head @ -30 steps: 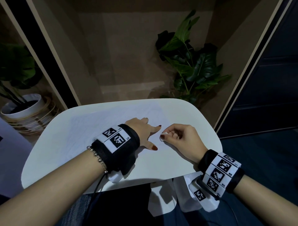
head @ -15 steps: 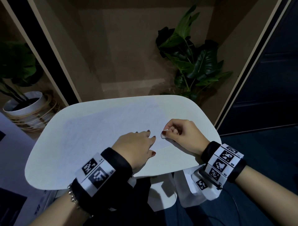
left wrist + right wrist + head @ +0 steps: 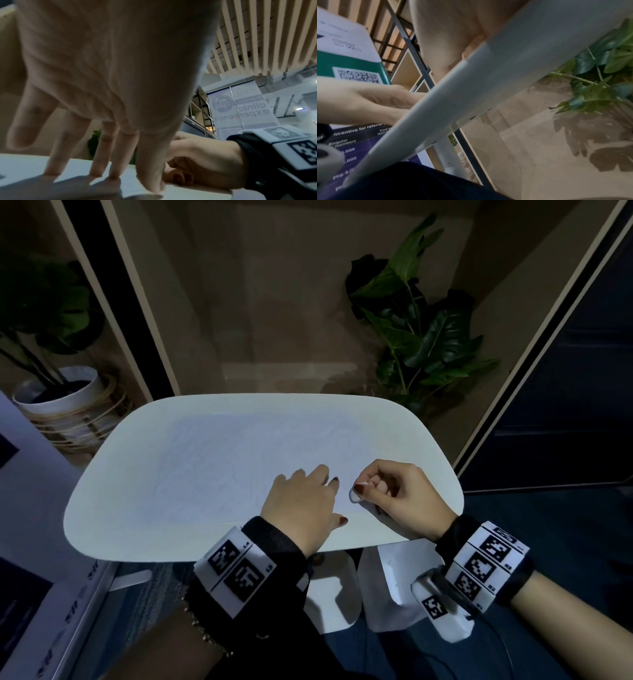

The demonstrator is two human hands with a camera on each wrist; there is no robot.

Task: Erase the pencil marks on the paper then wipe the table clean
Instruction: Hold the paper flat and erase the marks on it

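White rounded table (image 3: 144, 529) bears pale paper sheet (image 3: 239, 460). Left hand (image 3: 301, 505) flat, pinning it; right hand (image 3: 400, 494) pinches small white eraser (image 3: 354, 495). Erasing appears underway; further strokes needed.

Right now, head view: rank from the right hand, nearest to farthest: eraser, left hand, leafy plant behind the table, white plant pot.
1. eraser: pinched in the right hand itself, on the paper.
2. left hand: just to its left, flat on the paper.
3. leafy plant: beyond the table's far right edge.
4. white plant pot: far left, on the floor.
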